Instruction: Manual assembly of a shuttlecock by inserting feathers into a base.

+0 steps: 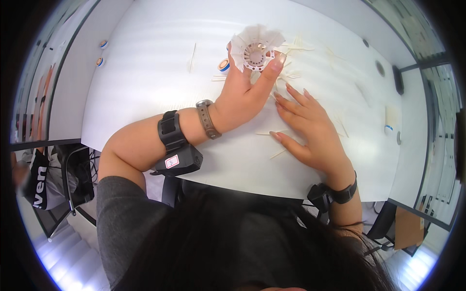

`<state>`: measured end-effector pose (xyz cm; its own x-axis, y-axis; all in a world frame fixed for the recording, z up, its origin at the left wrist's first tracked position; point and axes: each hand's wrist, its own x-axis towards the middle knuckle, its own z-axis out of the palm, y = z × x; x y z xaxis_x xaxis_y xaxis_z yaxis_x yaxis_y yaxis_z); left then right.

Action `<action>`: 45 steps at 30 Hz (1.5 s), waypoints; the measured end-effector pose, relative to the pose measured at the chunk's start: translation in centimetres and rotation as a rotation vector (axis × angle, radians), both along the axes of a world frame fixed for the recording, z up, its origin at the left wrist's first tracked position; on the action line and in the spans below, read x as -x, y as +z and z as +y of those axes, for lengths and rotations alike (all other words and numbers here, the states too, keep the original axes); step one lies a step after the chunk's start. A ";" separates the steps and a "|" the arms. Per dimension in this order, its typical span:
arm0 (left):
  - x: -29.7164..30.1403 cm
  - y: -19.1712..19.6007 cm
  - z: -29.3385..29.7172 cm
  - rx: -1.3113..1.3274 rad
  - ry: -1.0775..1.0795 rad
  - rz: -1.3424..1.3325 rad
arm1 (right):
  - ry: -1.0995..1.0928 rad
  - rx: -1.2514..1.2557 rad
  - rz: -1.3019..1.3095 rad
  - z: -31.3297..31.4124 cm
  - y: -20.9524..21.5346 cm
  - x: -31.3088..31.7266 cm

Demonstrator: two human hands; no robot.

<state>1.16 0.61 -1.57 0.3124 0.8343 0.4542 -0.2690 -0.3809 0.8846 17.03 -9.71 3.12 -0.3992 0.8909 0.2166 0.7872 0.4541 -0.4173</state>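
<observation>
Shuttlecock (257,36) work occupies the far middle of the white table (145,72), which spans most of the scene. 2 bare arms reach over its near edge.

The left hand (242,97) is raised and pinches the shuttlecock, its thumb on the right of the rim and its fingers on the left, partly hidden. The right hand (310,126) is spread on the near right side, low over the table, with nothing visible in its grasp; its thumb and fingertips come close to pale slips, and I cannot tell whether they touch. The shuttlecock shows its frilled, open mouth and the dotted ring inside.

A black box (182,160) is strapped to the left forearm. A watch (208,123) circles the left wrist.

Slips (301,47) lie loosely to the right of the shuttlecock. 3 blue-and-orange caps are smallest: 1 (224,65) just beside the left hand, 2 (103,44) at far left.

My reading: the step in hand is steadying the shuttlecock while the right hand sorts slips. The next move seems to call for right thumb and finger to close lightly on 1 slip, without the left bending the frill.
</observation>
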 end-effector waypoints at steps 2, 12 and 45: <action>0.3 0.6 -0.1 -0.029 -0.008 0.071 | -0.014 -0.021 0.036 0.0 0.0 0.0; 0.5 1.0 -0.4 -0.007 -0.012 0.116 | -0.164 -0.083 0.206 0.1 -0.2 -1.7; 0.8 2.7 -1.1 0.096 -0.153 0.213 | -0.368 0.430 1.202 0.4 0.1 -2.6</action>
<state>0.37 -0.52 1.14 0.5178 0.8063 0.2859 -0.1210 -0.2618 0.9575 19.63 -9.35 3.25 0.1185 0.9910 -0.0618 -0.1221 -0.0472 -0.9914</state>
